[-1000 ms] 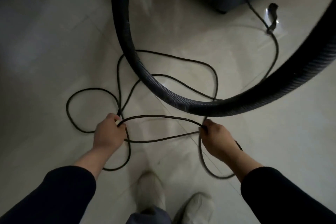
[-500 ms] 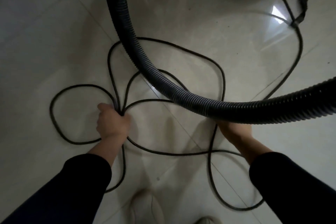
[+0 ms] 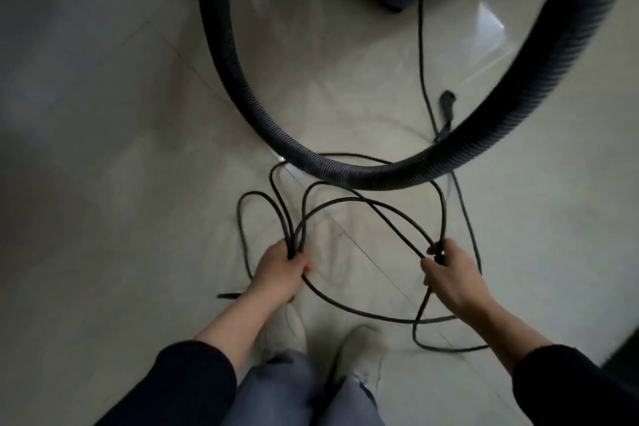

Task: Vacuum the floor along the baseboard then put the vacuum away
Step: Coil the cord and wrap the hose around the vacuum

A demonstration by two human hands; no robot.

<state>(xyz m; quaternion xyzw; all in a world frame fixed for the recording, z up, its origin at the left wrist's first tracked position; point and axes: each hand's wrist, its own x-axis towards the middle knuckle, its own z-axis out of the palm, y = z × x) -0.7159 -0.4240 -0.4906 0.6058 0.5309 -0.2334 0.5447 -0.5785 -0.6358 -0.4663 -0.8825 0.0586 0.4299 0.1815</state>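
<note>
The person wears a dark, near-black top with long sleeves. The left sleeve (image 3: 173, 387) fills the seven o'clock corner and the right sleeve (image 3: 574, 387) the four o'clock edge. Both are plain, with soft rounded cuffs that end partway along the forearms, which are bare down to the bare left hand (image 3: 280, 273) and right hand (image 3: 453, 282). At six o'clock are blue-grey trousers (image 3: 276, 394), denim-like and creased. Just beyond their hems, toward twelve o'clock, are a pale left shoe (image 3: 294, 332) and right shoe (image 3: 359, 349), round-toed and too blurred to show detail.
</note>
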